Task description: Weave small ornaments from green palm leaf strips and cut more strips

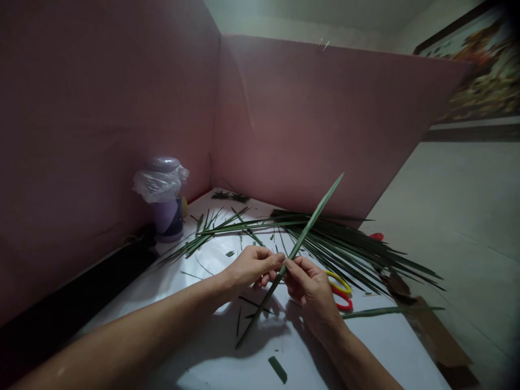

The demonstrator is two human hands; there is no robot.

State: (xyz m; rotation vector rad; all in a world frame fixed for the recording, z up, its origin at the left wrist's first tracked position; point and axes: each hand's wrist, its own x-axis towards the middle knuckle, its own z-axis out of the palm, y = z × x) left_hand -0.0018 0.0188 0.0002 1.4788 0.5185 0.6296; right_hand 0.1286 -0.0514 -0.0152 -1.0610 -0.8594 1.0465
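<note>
A long green leaf blade (309,223) slants across the middle of the view, its tip up to the right and its other end low on the left. My right hand (311,284) pinches it near its middle between thumb and fingers. My left hand (255,266) meets it there from the other side, thumb and forefinger pressed together at the leaf's edge; what lies between those fingertips is too small to make out. Scissors with red and yellow handles (342,304) lie beside my right hand, their blades hidden behind it.
A heap of long green leaves (345,244) spreads over the white table (211,352), with thinner strips (203,238) further left. A purple container with a plastic bag on top (167,216) stands at the back left. Pink panels (309,124) wall the back and left. A cut leaf piece (278,369) lies in front.
</note>
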